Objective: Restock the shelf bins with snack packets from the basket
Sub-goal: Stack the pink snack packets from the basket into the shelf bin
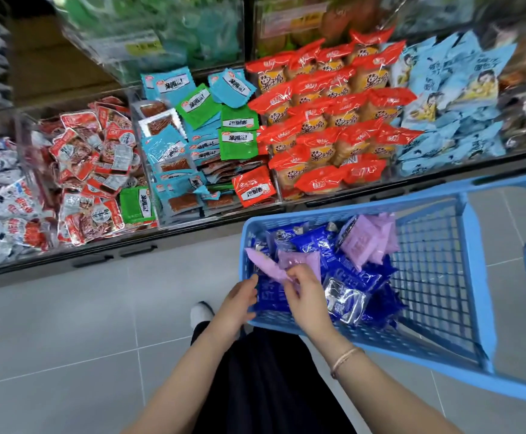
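- The blue basket (427,277) stands on the grey tiled floor (67,333), just in front of the shelf bins (136,120)
- It holds dark blue packets (349,274) and pale purple packets (368,242), heaped toward its left side
- The right hand (307,292) is inside the basket's near left corner, thumb and fingers pinching 1 purple packet (268,267) that lies over the blue ones
- The left hand (239,297) is at the basket's left wall, fingers loosely straight, their tips just beside that same packet
- The 2 hands are close together but not touching
- The bins are heaped with red-and-white packets (92,164), teal and green packets (199,126), red-and-orange packets (333,120) and light blue packets (452,98)
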The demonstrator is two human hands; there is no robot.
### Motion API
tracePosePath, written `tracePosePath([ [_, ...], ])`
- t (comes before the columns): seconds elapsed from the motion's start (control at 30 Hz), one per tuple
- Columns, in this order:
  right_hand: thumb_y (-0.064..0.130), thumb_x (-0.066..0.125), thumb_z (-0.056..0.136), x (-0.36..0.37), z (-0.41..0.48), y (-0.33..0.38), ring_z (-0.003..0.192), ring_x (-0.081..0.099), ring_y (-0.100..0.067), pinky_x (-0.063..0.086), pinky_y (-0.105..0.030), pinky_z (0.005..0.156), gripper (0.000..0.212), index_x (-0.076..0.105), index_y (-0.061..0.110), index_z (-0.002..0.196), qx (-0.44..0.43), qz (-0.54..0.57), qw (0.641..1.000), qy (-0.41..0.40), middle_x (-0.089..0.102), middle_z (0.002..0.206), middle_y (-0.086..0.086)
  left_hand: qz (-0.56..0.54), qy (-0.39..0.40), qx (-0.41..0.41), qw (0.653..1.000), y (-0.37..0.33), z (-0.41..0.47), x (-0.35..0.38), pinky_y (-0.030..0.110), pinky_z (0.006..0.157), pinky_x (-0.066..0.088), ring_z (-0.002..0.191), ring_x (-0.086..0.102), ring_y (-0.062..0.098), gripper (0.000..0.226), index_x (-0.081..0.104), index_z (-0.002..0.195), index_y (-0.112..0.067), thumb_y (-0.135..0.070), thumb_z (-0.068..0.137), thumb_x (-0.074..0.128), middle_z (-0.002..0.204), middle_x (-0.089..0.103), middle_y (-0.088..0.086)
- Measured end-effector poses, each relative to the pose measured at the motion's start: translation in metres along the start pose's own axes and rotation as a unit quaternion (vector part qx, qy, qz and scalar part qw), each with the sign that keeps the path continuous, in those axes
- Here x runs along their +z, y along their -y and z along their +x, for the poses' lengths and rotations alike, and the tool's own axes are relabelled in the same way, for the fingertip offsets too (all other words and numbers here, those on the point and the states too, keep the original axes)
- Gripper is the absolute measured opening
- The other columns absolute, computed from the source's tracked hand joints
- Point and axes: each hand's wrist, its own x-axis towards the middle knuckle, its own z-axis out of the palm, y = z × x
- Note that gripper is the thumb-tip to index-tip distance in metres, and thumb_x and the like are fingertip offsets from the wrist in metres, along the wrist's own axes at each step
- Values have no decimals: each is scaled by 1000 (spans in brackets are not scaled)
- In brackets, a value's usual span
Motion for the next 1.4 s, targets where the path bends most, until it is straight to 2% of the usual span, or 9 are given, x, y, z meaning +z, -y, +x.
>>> tracePosePath([
  [0.23,11,53,80,-26,-19,16,113,49,-11,35,-21,103,38,62,17,116,-241,-126,952,143,59,121,4,-259,83,-2,962,-8,-1,1,34,76,56,87,66,28,40,53,126,3,-7,89,45,109,65,22],
  [0.43,10,61,86,-24,21,-33,116,49,-26,41,-37,101,47,48,4,130,64,-117,991,-12,50,125,-11,-254,17,-26,967,5,0,-26,38,80,49,86,64,28,29,59,109,-11,-4,93,36,95,72,13],
  [0.63,7,61,86,-4,47,-65,102,53,-33,43,-34,86,23,55,0,107,251,-70,965,29,49,114,-16,-264,-4,-36,964,14,-5,-41,34,69,53,77,66,25,28,58,106,-12,-5,94,34,86,73,11],
  [0.8,11,58,89,-7,20,-38,71,56,-19,41,-28,59,15,45,18,88,113,-39,993,16,58,79,4,-263,-20,-63,963,17,-7,-35,35,64,52,81,63,27,26,56,110,-8,-5,95,34,97,67,16],
  [0.9,1,62,83,-14,-8,-17,91,54,-7,40,-10,77,22,52,20,87,-46,-39,998,-4,57,102,10,-228,-16,-82,970,12,-6,-20,35,68,49,81,63,28,26,58,109,-7,-8,95,36,98,67,17],
  [1.07,-10,65,69,-16,-35,-8,111,47,-17,40,-26,97,30,57,7,93,-237,-98,966,-21,51,118,-5,-213,37,-84,973,1,-3,5,32,66,53,76,70,28,30,64,106,-9,-18,90,40,96,73,15],
  [1.2,-8,55,70,-19,-38,-5,118,45,-21,38,-30,104,29,63,-3,98,-262,-93,960,18,45,124,-3,-232,93,-52,967,-2,-5,9,38,75,57,90,69,30,41,70,110,-11,-41,91,52,112,68,19],
  [1.33,15,50,72,-31,-38,-7,136,29,-5,21,-15,113,62,42,20,133,-221,-123,949,187,34,145,6,-183,73,-36,980,3,-3,12,40,78,55,89,65,34,54,56,125,2,-16,76,67,107,65,25],
  [1.4,26,47,76,-42,-24,-20,132,29,1,23,-16,111,62,37,27,137,-159,-129,966,154,33,147,9,-202,53,-40,977,3,0,11,39,78,52,84,65,33,52,59,118,1,-11,68,67,98,68,22],
])
